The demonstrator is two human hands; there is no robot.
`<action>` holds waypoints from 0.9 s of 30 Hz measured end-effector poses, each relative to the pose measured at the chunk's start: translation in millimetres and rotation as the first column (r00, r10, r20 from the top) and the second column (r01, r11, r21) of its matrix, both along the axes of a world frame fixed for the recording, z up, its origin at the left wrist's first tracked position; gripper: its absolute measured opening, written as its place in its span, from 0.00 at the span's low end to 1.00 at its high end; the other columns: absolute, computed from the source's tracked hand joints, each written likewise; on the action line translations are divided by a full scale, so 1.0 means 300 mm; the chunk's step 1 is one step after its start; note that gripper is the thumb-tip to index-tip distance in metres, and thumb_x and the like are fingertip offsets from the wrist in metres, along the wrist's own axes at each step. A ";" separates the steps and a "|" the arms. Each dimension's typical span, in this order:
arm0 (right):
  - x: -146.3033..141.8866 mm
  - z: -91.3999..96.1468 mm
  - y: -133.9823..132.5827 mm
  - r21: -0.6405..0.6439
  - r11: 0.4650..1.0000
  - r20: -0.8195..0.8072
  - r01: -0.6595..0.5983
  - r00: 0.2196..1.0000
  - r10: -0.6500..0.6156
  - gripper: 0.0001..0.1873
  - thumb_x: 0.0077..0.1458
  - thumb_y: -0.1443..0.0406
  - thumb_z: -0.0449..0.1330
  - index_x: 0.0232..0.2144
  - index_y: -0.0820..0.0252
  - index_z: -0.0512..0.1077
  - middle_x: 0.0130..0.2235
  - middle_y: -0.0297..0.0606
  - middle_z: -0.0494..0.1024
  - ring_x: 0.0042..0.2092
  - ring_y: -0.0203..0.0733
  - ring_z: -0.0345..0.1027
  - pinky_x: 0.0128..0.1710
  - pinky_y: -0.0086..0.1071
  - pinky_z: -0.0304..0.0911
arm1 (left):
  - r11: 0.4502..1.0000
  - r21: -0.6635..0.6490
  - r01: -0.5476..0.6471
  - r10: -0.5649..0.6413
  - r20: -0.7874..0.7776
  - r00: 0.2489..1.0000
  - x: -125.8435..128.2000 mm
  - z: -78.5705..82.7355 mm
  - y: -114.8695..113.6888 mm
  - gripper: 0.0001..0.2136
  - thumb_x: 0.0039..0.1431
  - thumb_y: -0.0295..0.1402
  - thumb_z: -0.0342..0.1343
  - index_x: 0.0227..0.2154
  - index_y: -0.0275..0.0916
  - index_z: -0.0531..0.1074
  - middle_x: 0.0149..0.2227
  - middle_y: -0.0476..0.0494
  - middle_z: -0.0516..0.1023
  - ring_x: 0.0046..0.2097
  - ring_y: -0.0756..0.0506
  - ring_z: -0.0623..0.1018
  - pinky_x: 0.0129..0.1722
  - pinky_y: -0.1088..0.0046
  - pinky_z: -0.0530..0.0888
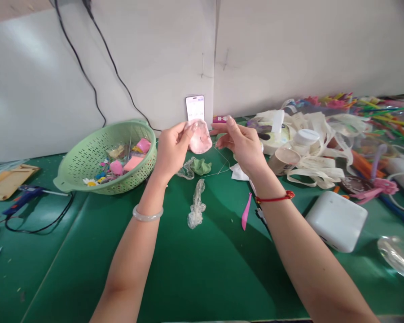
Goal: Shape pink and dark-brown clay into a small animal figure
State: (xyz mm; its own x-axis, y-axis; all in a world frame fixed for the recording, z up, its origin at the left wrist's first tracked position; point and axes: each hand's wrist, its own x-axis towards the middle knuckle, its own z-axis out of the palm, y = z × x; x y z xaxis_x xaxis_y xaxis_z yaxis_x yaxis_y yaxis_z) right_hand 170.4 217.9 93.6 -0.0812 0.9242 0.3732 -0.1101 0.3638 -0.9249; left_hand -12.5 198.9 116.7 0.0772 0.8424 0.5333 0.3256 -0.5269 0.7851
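My left hand (172,150) pinches a thin, pale pink cloth piece (199,137) with a rounded outline and a puckered middle, raised above the table. Close by on its right is my right hand (240,144), thumb up and apart from the loosely bent fingers, the index pointing toward the pink piece. A fine thread (223,172) loops below the right fingers; whether they touch it I cannot tell. Beneath the hands lie a crumpled green cloth piece (201,166) and a whitish sheer bundle (196,209). A pink plastic knife (246,211) rests near my right forearm.
A phone (195,108) leans on the wall. To the left stand a green basket (84,150) of small craft pieces and a blue glue gun (25,199). On the right are a paper cup (284,160), a white box (337,220), white fabric strips (323,157) and colourful stems (387,114).
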 end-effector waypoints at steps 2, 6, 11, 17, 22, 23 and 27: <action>-0.002 -0.001 -0.001 0.003 1.000 -0.009 -0.016 1.000 0.016 0.25 0.56 0.43 0.64 0.41 0.56 0.80 0.35 0.37 0.81 0.28 0.34 0.71 0.32 0.32 0.71 | 0.999 0.030 -0.023 0.023 -0.004 1.000 -0.003 0.008 -0.005 0.19 0.64 0.51 0.55 0.27 0.40 0.69 0.21 0.52 0.58 0.25 0.50 0.60 0.24 0.73 0.60; -0.016 0.004 -0.013 0.000 0.999 0.007 -0.048 0.999 0.048 0.26 0.55 0.40 0.62 0.33 0.57 0.77 0.29 0.37 0.78 0.27 0.36 0.72 0.29 0.33 0.71 | 0.989 0.094 -0.117 0.123 -0.058 0.991 0.000 0.033 -0.029 0.18 0.66 0.48 0.54 0.26 0.42 0.70 0.21 0.51 0.57 0.26 0.49 0.59 0.26 0.69 0.57; -0.035 0.027 -0.051 0.169 0.984 0.165 0.047 0.983 -0.075 0.30 0.59 0.37 0.53 0.27 0.55 0.70 0.26 0.35 0.74 0.26 0.37 0.69 0.30 0.34 0.66 | 0.976 0.142 -0.163 0.180 -0.119 0.976 0.017 0.049 -0.054 0.17 0.67 0.49 0.52 0.28 0.43 0.73 0.20 0.50 0.58 0.27 0.47 0.60 0.27 0.68 0.56; -0.047 0.028 -0.066 0.396 0.915 0.372 0.078 0.897 -0.238 0.24 0.63 0.43 0.55 0.28 0.56 0.66 0.26 0.34 0.71 0.28 0.36 0.61 0.29 0.33 0.57 | 0.975 0.133 -0.180 0.202 -0.181 0.963 0.032 0.046 -0.062 0.17 0.68 0.47 0.52 0.37 0.41 0.79 0.20 0.50 0.64 0.24 0.49 0.60 0.26 0.69 0.58; -0.051 0.010 -0.052 0.510 0.851 0.352 0.120 0.874 -0.335 0.21 0.66 0.50 0.55 0.26 0.56 0.63 0.27 0.35 0.68 0.29 0.38 0.59 0.30 0.33 0.55 | 0.971 0.142 -0.194 0.219 -0.192 0.957 0.041 0.040 -0.065 0.16 0.69 0.44 0.52 0.43 0.40 0.80 0.21 0.51 0.67 0.24 0.50 0.62 0.27 0.70 0.60; -0.051 0.009 -0.052 0.532 0.836 0.348 0.131 0.867 -0.357 0.21 0.67 0.51 0.55 0.26 0.56 0.63 0.27 0.35 0.68 0.29 0.38 0.59 0.30 0.33 0.55 | 0.970 0.141 -0.196 0.221 -0.193 0.956 0.042 0.039 -0.064 0.16 0.69 0.44 0.52 0.43 0.40 0.80 0.20 0.51 0.66 0.24 0.50 0.62 0.28 0.70 0.60; -0.046 0.010 -0.055 0.607 0.778 0.365 0.158 0.814 -0.451 0.22 0.69 0.52 0.51 0.25 0.55 0.60 0.28 0.35 0.65 0.28 0.38 0.56 0.29 0.34 0.52 | 0.973 0.145 -0.182 0.208 -0.196 0.958 0.045 0.034 -0.063 0.16 0.69 0.44 0.51 0.42 0.41 0.80 0.19 0.51 0.66 0.23 0.50 0.61 0.27 0.70 0.59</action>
State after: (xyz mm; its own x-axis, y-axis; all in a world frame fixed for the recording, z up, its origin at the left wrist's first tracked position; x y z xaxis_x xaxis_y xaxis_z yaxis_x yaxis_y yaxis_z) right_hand 156.6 201.6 96.5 -0.1281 0.5930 0.7950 0.4842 0.7369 -0.4717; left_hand 0.9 180.0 126.9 0.0389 0.7802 0.6243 0.5813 -0.5259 0.6209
